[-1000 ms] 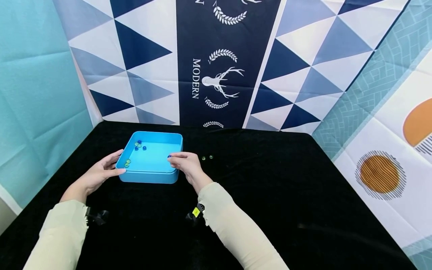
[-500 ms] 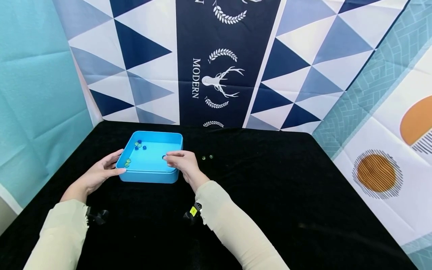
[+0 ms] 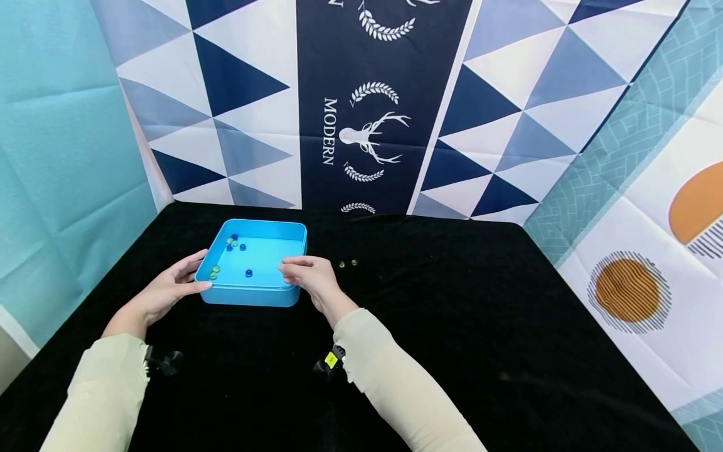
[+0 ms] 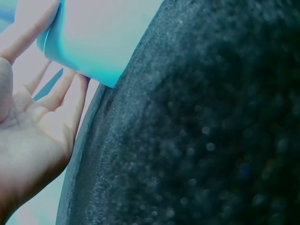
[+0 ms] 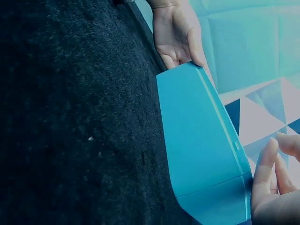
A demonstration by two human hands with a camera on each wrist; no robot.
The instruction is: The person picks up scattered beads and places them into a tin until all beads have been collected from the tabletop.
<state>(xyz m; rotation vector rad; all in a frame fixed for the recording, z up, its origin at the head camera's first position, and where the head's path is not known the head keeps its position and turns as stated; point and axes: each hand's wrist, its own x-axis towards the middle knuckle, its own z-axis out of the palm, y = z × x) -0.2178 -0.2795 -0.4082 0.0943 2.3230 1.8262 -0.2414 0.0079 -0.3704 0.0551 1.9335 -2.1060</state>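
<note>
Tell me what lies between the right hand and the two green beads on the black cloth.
In the head view, only bare black cloth separates the right hand from the two green beads; nothing else lies there.

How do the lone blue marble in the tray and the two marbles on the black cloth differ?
The blue marble lies inside the blue tray; the two marbles lie outside it on the black cloth, right of the right hand. It is dark blue; they look green. All are small, round and untouched.
</note>
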